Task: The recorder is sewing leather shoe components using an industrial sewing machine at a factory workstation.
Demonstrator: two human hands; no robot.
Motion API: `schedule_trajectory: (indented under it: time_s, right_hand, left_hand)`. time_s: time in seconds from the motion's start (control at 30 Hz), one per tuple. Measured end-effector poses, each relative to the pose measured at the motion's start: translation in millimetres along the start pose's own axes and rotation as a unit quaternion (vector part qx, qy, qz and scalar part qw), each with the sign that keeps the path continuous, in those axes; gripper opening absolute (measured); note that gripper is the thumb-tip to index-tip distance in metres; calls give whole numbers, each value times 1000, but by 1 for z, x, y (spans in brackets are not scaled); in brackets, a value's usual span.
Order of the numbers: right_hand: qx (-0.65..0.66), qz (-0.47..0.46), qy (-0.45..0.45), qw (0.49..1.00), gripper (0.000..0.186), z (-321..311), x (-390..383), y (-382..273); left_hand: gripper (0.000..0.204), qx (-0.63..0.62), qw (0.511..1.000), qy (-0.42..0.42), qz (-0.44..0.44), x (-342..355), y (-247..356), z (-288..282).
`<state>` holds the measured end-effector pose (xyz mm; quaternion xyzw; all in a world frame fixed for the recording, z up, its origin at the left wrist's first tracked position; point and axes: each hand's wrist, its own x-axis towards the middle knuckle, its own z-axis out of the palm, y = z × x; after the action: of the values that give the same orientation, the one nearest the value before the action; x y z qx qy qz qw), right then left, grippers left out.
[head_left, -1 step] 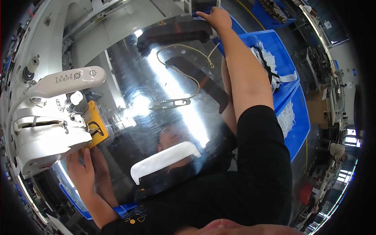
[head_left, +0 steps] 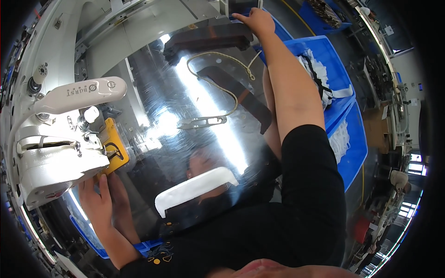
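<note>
My left hand is at the left, below the white sewing machine head. Its visible fingers are straight and apart, one tip at the lower edge of a yellow plate; the other fingertips are hidden under the machine. Stretched to the far right, my right hand is at the table's far edge, beside a blue bin. One digit points left, while the others are mostly hidden. A white curved strip lies on the shiny table, close to my body. Beyond it are a metal thread snipper and a yellowish cord.
Dark curved pieces lie at the table's far side, and another dark strip rests nearer my right arm. Blue bins with white pieces stand at the right. A pale handle-shaped lamp juts out above the machine.
</note>
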<state>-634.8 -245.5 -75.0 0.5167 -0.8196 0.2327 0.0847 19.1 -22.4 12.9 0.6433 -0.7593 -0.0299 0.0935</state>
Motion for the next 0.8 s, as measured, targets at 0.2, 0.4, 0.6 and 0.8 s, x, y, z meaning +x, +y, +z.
schedule_trajectory:
  time_s: [0.2,0.4,0.6,0.8]
  right_hand:
    - [-75,-19,-70,995,88,24,16,-7]
    - [-115,-63,-58,990,95,15,48,34]
    - [100,-86,186,974,44,-41,36,-23]
    - [213,-185,-297,912,61,-132,56,-60]
  left_hand:
    - [34,-12,1000,19,-19,-3,9,-5]
    - [33,-19,999,34,16,6,15,-1]
    - [31,-18,999,40,4,3,11,1]
    - [42,-50,997,49,22,4,2,5]
